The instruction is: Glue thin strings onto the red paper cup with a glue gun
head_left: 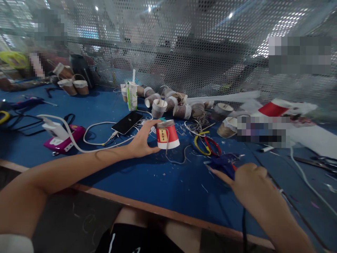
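My left hand (pixel 142 142) pinches a red and white paper cup (pixel 172 137) from its left side, thumb low and fingers near the top. The cup is upside down, its narrow end up, with grey cord (pixel 181 162) wound around that end and a loose tail trailing onto the table. My right hand (pixel 252 184) is closed around a blue glue gun (pixel 222 161), its nozzle pointing right and a dark cable hanging below. Scissors with yellow and red handles (pixel 202 144) lie between the cup and the glue gun.
Several cord-wrapped cups (pixel 159 108) cluster behind the cup. A phone (pixel 127 123) on a white cable, a purple power strip (pixel 64 139) and a drink carton (pixel 132 95) are at left. White sheets (pixel 313 140) and dark scissors (pixel 316 162) lie right. A perforated metal screen (pixel 184 52) stands behind.
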The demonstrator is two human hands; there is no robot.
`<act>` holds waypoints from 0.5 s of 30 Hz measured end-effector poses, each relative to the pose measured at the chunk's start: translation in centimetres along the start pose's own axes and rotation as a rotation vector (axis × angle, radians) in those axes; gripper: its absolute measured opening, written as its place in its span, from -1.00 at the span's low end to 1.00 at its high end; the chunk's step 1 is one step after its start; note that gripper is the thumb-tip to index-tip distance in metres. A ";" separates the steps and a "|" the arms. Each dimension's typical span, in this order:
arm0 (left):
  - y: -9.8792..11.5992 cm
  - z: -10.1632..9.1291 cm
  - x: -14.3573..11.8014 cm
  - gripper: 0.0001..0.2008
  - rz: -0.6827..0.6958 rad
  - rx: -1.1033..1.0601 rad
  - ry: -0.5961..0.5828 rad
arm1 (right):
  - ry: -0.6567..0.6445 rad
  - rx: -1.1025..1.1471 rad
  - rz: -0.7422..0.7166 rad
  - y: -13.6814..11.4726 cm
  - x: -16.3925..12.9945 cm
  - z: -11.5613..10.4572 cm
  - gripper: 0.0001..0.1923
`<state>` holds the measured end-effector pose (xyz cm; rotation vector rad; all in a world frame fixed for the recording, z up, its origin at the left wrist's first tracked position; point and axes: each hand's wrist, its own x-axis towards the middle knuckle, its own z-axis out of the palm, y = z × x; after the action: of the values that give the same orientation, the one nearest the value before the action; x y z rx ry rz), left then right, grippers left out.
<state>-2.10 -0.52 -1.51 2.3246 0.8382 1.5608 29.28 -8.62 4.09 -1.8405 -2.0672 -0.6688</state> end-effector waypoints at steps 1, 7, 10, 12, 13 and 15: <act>-0.1 0.0 -0.1 -0.24 -0.013 -0.004 -0.002 | 0.039 0.014 -0.019 -0.6 -0.1 -0.7 -0.48; -0.6 0.1 -0.4 -0.17 -0.033 -0.055 0.011 | -0.198 0.620 -0.123 -6.3 1.6 -2.7 -0.61; -0.6 0.2 -0.3 -0.15 -0.028 -0.068 0.022 | -0.450 0.804 -0.111 -8.5 3.0 -1.4 -0.63; -0.5 0.3 -0.2 -0.15 -0.039 -0.071 0.025 | -0.566 0.956 -0.148 -9.0 3.7 -0.5 -0.64; -0.4 0.3 -0.2 -0.15 -0.043 -0.068 0.025 | -0.655 1.069 -0.173 -9.1 4.0 -0.2 -0.63; -0.3 0.2 -0.2 -0.17 -0.040 -0.059 0.018 | -0.839 1.327 -0.183 -8.8 4.7 0.0 -0.59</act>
<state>-2.04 -0.32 -1.88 2.2428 0.8260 1.5710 19.98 -5.30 5.15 -1.0962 -2.1075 1.3849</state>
